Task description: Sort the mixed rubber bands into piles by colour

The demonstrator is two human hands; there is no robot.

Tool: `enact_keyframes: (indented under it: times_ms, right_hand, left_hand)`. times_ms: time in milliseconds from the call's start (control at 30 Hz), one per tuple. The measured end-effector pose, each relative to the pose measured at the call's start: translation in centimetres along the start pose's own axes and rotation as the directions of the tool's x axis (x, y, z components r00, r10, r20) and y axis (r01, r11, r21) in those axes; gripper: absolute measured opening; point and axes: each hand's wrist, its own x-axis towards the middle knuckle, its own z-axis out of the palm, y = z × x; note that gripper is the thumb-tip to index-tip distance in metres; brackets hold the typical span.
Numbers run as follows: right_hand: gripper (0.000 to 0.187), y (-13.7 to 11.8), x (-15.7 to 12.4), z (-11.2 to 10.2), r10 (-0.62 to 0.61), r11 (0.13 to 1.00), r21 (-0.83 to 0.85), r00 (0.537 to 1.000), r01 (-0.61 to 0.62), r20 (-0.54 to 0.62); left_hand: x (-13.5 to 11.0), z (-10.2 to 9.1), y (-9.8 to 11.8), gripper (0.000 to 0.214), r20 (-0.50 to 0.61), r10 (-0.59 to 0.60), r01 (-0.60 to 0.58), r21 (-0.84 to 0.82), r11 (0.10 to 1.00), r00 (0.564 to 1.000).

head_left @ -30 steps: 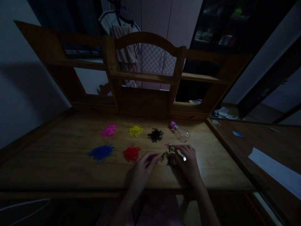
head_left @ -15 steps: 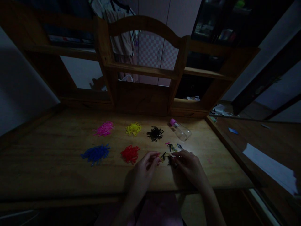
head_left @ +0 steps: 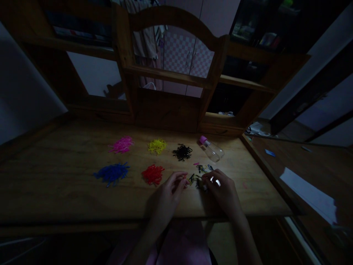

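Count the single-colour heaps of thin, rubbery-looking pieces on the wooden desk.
5. Back row, left to right: pink heap, yellow heap, black heap. Front: blue heap, then red heap. Excluded: the mixed-colour scatter by the right hand, which may hide more.

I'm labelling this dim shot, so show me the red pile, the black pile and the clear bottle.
Red pile (head_left: 153, 174), head view: middle of the heap.
Black pile (head_left: 182, 152), head view: middle of the heap.
Clear bottle (head_left: 214, 151), head view: its transparent body.
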Motion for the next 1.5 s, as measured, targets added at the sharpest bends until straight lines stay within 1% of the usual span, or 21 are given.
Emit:
enact_keyframes:
  times_ms: [200,333,400,467,500,567,600,667,700,767,833,900,1000,1100,1200,1267,1300,1367,1433,1467,1500]
  right_hand:
    - [0.009,-0.1,-0.2,-0.6,0.024,1.0,0.006,0.999,-0.023,-0.021]
    - [0.013,-0.3,-0.6,-0.8,0.033,0.998,0.046,0.997,-0.03,-0.067]
    - [0.016,-0.8,-0.7,-0.7,0.043,0.995,0.095,0.995,-0.035,-0.09]
    - [0.018,-1.8,-0.6,-0.3,0.051,0.982,0.183,0.995,-0.034,-0.086]
    - [0.018,-2.4,-0.5,0.1,0.062,0.97,0.24,0.995,-0.041,-0.079]
    - [0.022,-3.9,-0.3,1.1,0.101,0.932,0.357,0.993,-0.071,-0.065]
    - [0.023,-4.7,-0.1,1.8,0.123,0.908,0.411,0.991,-0.087,-0.061]
    - [0.02,-6.3,0.1,3.3,0.133,0.868,0.489,0.989,-0.088,-0.058]
    - [0.016,-7.1,0.2,4.2,0.121,0.861,0.502,0.991,-0.078,-0.054]
    - [0.008,-8.4,0.4,5.8,0.081,0.884,0.465,0.996,-0.052,-0.042]
    - [0.008,-9.3,0.7,7.4,0.044,0.921,0.387,0.999,-0.028,-0.032]
    - [0.015,-9.9,0.9,8.8,0.008,0.945,0.328,0.999,0.004,-0.037]
    - [0.026,-10.2,1.1,10.5,-0.038,0.957,0.286,0.998,0.049,-0.045]
    - [0.032,-10.0,1.0,11.2,-0.05,0.96,0.271,0.998,0.062,-0.048]
    - [0.029,-9.3,0.8,10.1,-0.033,0.96,0.276,0.998,0.045,-0.047]
    - [0.027,-8.1,0.5,8.3,-0.008,0.961,0.275,0.997,0.027,-0.071]
    - [0.026,-7.2,0.3,7.0,0.012,0.965,0.263,0.994,0.016,-0.104]
    - [0.024,-4.9,-0.2,4.1,0.029,0.978,0.21,0.977,0.016,-0.21]
    - [0.022,-2.3,-0.8,1.0,0.071,0.995,0.092,0.953,-0.046,-0.295]
    - [0.021,-1.0,-1.1,-0.4,0.078,0.997,0.032,0.944,-0.072,-0.322]
    - [0.021,0.1,-1.3,-1.5,0.076,0.996,-0.02,0.946,-0.086,-0.314]
  left_hand:
    - [-0.2,0.0,0.0,0.026,0.011,0.017,-0.017,-0.008,1.0,1.0]
    - [0.0,0.1,-0.1,0.027,0.009,0.024,-0.024,-0.039,0.999,1.0]
    - [0.1,0.3,-0.1,0.027,0.024,0.017,-0.016,-0.07,0.997,1.0]
    - [-0.1,0.5,0.2,0.025,0.024,0.02,-0.018,-0.086,0.996,1.0]
    - [-0.3,0.5,0.4,0.025,0.0,0.026,-0.026,-0.087,0.996,1.0]
    - [-1.0,0.1,1.0,0.026,-0.122,0.055,-0.064,-0.075,0.995,0.991]
    - [-1.4,-0.4,1.3,0.026,-0.205,0.076,-0.089,-0.054,0.995,0.976]
    - [-2.3,-2.0,1.9,0.027,-0.367,0.131,-0.123,0.047,0.991,0.921]
    - [-2.6,-3.1,2.0,0.025,-0.425,0.168,-0.124,0.13,0.984,0.889]
    - [-2.7,-5.5,2.1,0.024,-0.474,0.242,-0.086,0.327,0.941,0.847]
    - [-2.3,-7.6,1.7,0.021,-0.432,0.32,-0.072,0.5,0.863,0.843]
    - [-1.6,-8.9,1.1,0.019,-0.352,0.405,-0.126,0.604,0.787,0.844]
    - [-0.8,-9.6,0.4,0.021,-0.284,0.475,-0.188,0.662,0.726,0.833]
    - [-0.7,-9.6,0.0,0.024,-0.296,0.484,-0.175,0.678,0.714,0.824]
    - [-0.8,-9.8,0.0,0.027,-0.329,0.48,-0.171,0.653,0.738,0.813]
    - [-0.8,-10.2,-0.1,0.028,-0.354,0.466,-0.166,0.625,0.763,0.811]
    - [-0.8,-10.3,-0.1,0.029,-0.363,0.453,-0.157,0.614,0.774,0.814]
    - [-0.8,-10.6,-0.2,0.03,-0.382,0.419,-0.133,0.588,0.798,0.824]
    - [-0.8,-10.9,-0.2,0.03,-0.394,0.378,-0.115,0.55,0.827,0.838]
    - [-0.8,-10.9,-0.3,0.031,-0.398,0.354,-0.107,0.523,0.846,0.846]
    - [-0.8,-11.0,-0.3,0.032,-0.401,0.327,-0.1,0.492,0.865,0.856]
